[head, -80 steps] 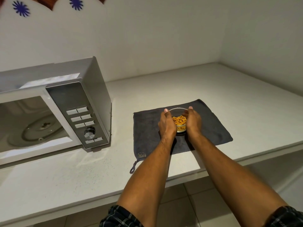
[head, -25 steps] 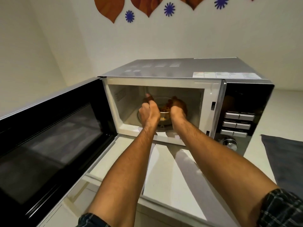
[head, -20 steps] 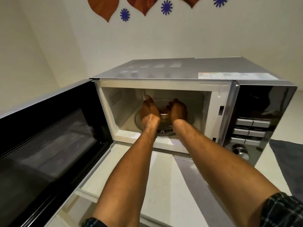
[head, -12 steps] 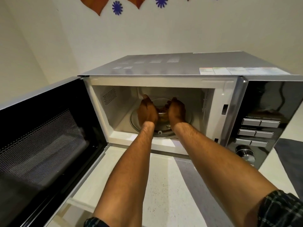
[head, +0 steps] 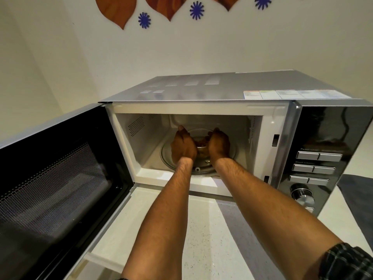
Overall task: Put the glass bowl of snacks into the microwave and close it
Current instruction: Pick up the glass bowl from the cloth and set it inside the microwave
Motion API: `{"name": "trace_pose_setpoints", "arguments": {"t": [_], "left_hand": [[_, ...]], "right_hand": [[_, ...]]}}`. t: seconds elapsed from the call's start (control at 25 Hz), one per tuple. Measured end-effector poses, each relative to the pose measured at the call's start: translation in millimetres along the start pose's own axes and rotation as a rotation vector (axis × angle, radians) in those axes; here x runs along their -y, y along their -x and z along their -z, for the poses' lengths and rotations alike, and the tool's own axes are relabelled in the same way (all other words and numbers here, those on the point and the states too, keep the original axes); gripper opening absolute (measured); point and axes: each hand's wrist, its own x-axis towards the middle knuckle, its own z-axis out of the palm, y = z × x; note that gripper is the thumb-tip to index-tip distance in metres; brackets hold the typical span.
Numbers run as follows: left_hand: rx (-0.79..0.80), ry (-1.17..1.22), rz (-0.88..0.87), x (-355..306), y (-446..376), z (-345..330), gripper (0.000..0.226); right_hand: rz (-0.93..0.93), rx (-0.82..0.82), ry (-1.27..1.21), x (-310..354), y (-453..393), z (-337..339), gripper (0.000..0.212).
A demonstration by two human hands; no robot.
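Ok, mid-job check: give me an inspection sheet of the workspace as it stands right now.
Surface: pale counter, bare in front of the microwave.
Job's things: microwave with door swung fully open to the left; glass bowl of snacks inside, over the turntable.
Clutter: dark cloth at the right edge.
Grippers: left hand and right hand cup the bowl from either side.
Cables: nothing seen.
Surroundings: white wall with leaf and flower decorations.
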Motion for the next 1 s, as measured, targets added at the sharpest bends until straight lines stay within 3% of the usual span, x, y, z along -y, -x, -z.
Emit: {"name": "trace_pose_setpoints", "arguments": {"t": [0.4,0.6,0.68,0.76,0.84,1.0], "left_hand": [[0.055,-0.007,0.012,-6.2,-1.9,5.3,0.063],[0.074,-0.125,-0.046,-18.8,3.7,19.9,0.058],[0.01,-0.161,-0.073,-20.6,13.0,32.3,0.056],[-0.05,-0.231,-0.118,-21.9,26.8,50.7,0.054],[-0.074,-0.303,-0.222,-27.2,43.0,71.5,0.052],[-0.096,-0.501,-0.615,-52.9,83.1,122.1,0.038]], "right_hand": [[-0.008,0.018,0.001,3.4,2.8,5.4,0.049],[-0.061,0.099,0.132,15.6,18.2,13.6,0.066],[-0.036,0.05,0.168,19.2,34.1,16.4,0.061],[-0.036,0.0,0.11,17.6,61.0,20.5,0.038],[0.038,-0.028,0.05,12.9,99.3,27.4,0.026],[0.26,-0.021,-0.023,1.6,176.5,42.3,0.017]]}}
